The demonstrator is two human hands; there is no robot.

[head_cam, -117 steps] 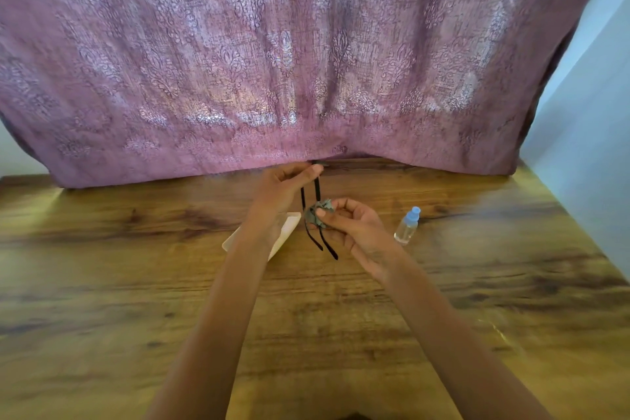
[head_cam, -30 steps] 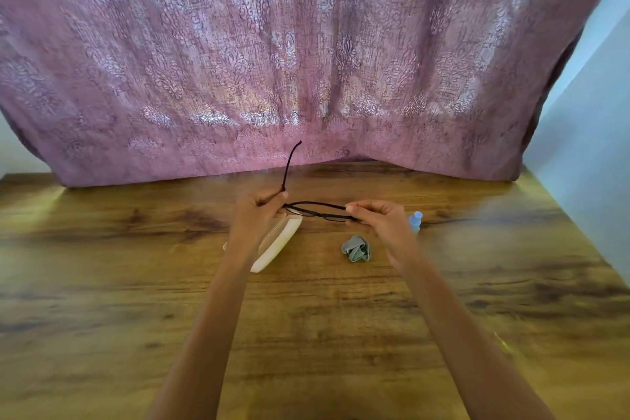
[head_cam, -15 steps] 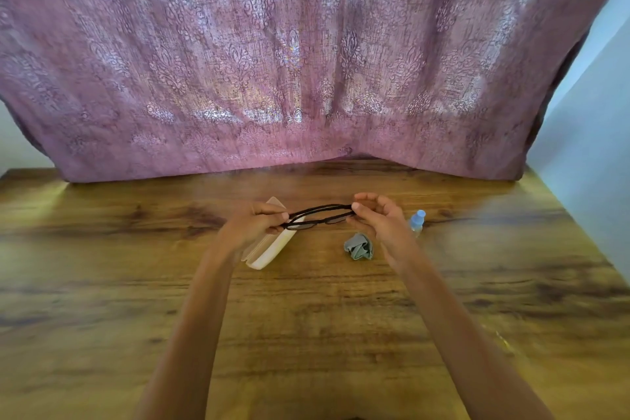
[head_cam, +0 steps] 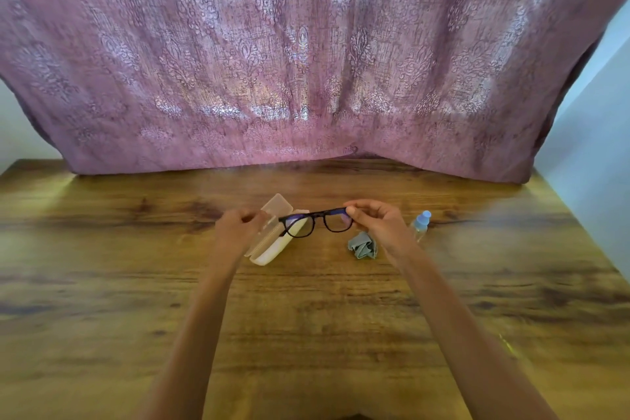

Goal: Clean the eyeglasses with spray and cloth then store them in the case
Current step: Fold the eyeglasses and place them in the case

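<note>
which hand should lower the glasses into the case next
Right. The right hand pinches the glasses by one end, just above the open case; the left hand looks busy holding its lid up.

One pair of eyeglasses (head_cam: 318, 217), one case (head_cam: 272, 242), one cloth (head_cam: 363, 246), one spray bottle (head_cam: 421, 224). Two hands: a left hand (head_cam: 236, 229) and a right hand (head_cam: 379, 222). One table (head_cam: 306, 324), one curtain (head_cam: 306, 61).

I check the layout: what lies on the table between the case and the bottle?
In the head view, the cloth lies between case and bottle.
</note>
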